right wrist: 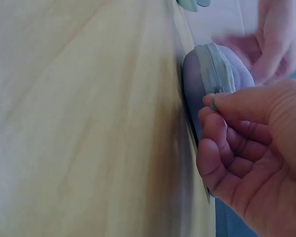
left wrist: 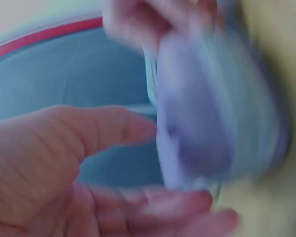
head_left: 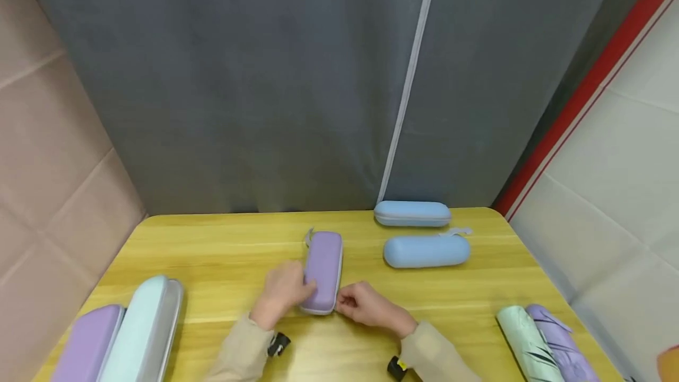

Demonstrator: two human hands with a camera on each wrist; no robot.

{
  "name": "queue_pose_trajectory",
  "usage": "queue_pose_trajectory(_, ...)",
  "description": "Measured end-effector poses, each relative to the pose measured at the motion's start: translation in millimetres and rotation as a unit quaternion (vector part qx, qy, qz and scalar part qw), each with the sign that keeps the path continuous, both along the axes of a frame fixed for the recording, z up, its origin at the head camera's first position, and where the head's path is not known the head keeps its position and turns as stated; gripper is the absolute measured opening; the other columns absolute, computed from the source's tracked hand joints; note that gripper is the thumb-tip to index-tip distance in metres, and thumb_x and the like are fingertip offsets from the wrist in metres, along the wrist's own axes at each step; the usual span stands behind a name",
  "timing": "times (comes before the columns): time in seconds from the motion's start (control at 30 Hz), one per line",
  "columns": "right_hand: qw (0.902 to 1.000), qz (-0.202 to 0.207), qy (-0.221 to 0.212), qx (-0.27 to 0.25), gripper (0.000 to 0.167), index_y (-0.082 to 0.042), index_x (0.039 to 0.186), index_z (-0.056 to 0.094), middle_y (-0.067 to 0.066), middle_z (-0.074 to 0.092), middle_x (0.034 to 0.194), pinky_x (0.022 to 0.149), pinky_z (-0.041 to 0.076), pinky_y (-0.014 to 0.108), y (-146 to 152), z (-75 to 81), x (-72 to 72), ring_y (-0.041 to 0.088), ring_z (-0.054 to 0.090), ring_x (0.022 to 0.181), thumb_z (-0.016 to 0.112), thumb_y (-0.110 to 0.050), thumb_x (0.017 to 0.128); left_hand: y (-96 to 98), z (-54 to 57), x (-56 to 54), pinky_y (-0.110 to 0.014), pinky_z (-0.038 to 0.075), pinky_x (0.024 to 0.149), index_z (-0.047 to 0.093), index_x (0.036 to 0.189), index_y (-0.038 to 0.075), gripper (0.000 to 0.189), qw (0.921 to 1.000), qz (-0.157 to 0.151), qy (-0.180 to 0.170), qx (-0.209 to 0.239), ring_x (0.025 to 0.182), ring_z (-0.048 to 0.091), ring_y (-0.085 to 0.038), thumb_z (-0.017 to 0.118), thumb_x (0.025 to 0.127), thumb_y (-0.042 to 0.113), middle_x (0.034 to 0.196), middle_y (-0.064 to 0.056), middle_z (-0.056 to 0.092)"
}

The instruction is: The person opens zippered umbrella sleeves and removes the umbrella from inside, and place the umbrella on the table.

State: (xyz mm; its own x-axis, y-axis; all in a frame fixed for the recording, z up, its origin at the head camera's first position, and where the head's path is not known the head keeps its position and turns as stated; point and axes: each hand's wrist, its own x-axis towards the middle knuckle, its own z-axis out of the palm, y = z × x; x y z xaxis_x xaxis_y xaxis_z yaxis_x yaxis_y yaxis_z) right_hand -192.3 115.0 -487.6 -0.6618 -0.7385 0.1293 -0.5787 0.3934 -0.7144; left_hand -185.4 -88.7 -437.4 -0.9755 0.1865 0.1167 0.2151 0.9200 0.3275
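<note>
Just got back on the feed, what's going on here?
A person's right hand pinches the zipper pull near one end of the middle purple case, while the left hand is at its opposite side. The case lies on the table and looks closed. Two blue cases lie beyond, to the right.

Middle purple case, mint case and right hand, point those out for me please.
Middle purple case (head_left: 325,270): head view, on its top face.
Mint case (head_left: 135,329): head view, on its mint shell.
Right hand (head_left: 373,307): head view, on the back of the hand.
</note>
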Motion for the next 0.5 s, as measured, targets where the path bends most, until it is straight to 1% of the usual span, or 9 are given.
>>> queue_pose_trajectory(0.03, 1.0, -0.002, -0.006, 0.003, 0.012, -0.004, 0.077, 0.065, -0.01, 0.055, 0.066, 0.052, 0.042, 0.013, 0, 0.8, -0.8, -0.005, 0.043, 0.057, 0.06, -0.002, 0.088, -6.3, 3.1, -10.0, -0.034, 0.042, 0.044, 0.06, 0.084, 0.0, 0.022, 0.9993, -0.033, 0.015, -0.014, 0.053, 0.051, -0.019, 0.068, 0.074, 0.017, 0.064, -0.007, 0.055)
queue_pose_trajectory(0.07, 0.9999, -0.004, -0.011, 0.005, 0.012, -0.004, 0.077, 0.065, -0.01, 0.055, 0.066, 0.052, 0.041, 0.013, -1, 1.8, -1.5, -0.005, 0.043, 0.057, 0.061, -0.002, 0.088, -11.9, 5.1, -21.0, -0.034, 0.045, 0.047, 0.062, 0.093, -0.002, 0.024, 0.9966, -0.068, 0.036, -0.03, 0.056, 0.053, -0.021, 0.067, 0.073, 0.01, 0.07, -0.009, 0.058)
queue_pose_trajectory(0.13, 0.9998, -0.007, -0.018, 0.012, 0.012, -0.004, 0.077, 0.065, -0.01, 0.054, 0.065, 0.052, 0.041, 0.014, -1, 3.8, -2.5, -0.005, 0.043, 0.057, 0.061, -0.003, 0.088, -20.7, 5.1, -42.8, -0.037, 0.05, 0.056, 0.058, 0.114, -0.003, 0.043, 0.9855, -0.133, 0.08, -0.068, 0.067, 0.059, -0.025, 0.065, 0.072, 0.0, 0.086, -0.013, 0.063)
queue_pose_trajectory(0.17, 0.9997, -0.007, -0.016, 0.016, 0.012, -0.004, 0.077, 0.065, -0.01, 0.054, 0.065, 0.052, 0.041, 0.014, 0, 4.5, -2.7, -0.005, 0.043, 0.057, 0.061, -0.003, 0.088, -24.0, 3.5, -52.6, -0.039, 0.052, 0.062, 0.056, 0.121, -0.002, 0.05, 0.9792, -0.164, 0.091, -0.078, 0.075, 0.062, -0.028, 0.066, 0.072, -0.002, 0.096, -0.016, 0.064)
queue_pose_trajectory(0.2, 0.9997, -0.005, -0.015, 0.02, 0.012, -0.004, 0.076, 0.065, -0.01, 0.054, 0.065, 0.052, 0.04, 0.013, 0, 5.2, -3.0, -0.005, 0.042, 0.057, 0.061, -0.003, 0.088, -26.9, 1.7, -60.9, -0.041, 0.052, 0.069, 0.054, 0.125, 0.0, 0.055, 0.9729, -0.194, 0.096, -0.083, 0.085, 0.063, -0.03, 0.066, 0.072, -0.004, 0.106, -0.018, 0.063)
queue_pose_trajectory(0.27, 0.9996, 0.001, -0.011, 0.025, 0.012, -0.004, 0.076, 0.064, -0.009, 0.055, 0.065, 0.053, 0.041, 0.013, 0, 6.0, -3.6, -0.004, 0.043, 0.058, 0.061, -0.002, 0.088, -31.7, -3.4, -73.7, -0.041, 0.051, 0.078, 0.053, 0.125, 0.0, 0.056, 0.9602, -0.246, 0.1, -0.088, 0.095, 0.061, -0.031, 0.067, 0.072, -0.006, 0.114, -0.018, 0.06)
queue_pose_trajectory(0.37, 0.9993, 0.013, 0.004, 0.034, 0.014, -0.005, 0.076, 0.064, -0.009, 0.055, 0.067, 0.055, 0.041, 0.013, 0, 6.5, -5.0, -0.004, 0.043, 0.059, 0.06, -0.002, 0.089, -35.4, -8.7, -87.8, -0.043, 0.047, 0.09, 0.05, 0.131, 0.003, 0.063, 0.9461, -0.29, 0.1, -0.104, 0.111, 0.055, -0.03, 0.069, 0.071, -0.005, 0.127, -0.016, 0.055)
queue_pose_trajectory(0.43, 0.999, 0.02, 0.009, 0.039, 0.014, -0.005, 0.076, 0.063, -0.008, 0.055, 0.068, 0.056, 0.041, 0.013, 0, 6.8, -6.0, -0.003, 0.043, 0.061, 0.059, -0.002, 0.089, -34.3, -8.4, -95.1, -0.043, 0.043, 0.095, 0.047, 0.136, 0.007, 0.071, 0.9402, -0.307, 0.091, -0.115, 0.118, 0.051, -0.029, 0.07, 0.069, -0.006, 0.133, -0.014, 0.051)
queue_pose_trajectory(0.5, 0.9987, 0.024, 0.015, 0.043, 0.016, -0.006, 0.075, 0.063, -0.008, 0.054, 0.068, 0.057, 0.04, 0.013, 0, 6.9, -6.4, -0.003, 0.043, 0.061, 0.059, -0.002, 0.09, -30.3, -4.6, -100.6, -0.043, 0.04, 0.099, 0.044, 0.139, 0.009, 0.078, 0.9331, -0.325, 0.081, -0.131, 0.123, 0.046, -0.029, 0.073, 0.068, -0.006, 0.139, -0.012, 0.046)
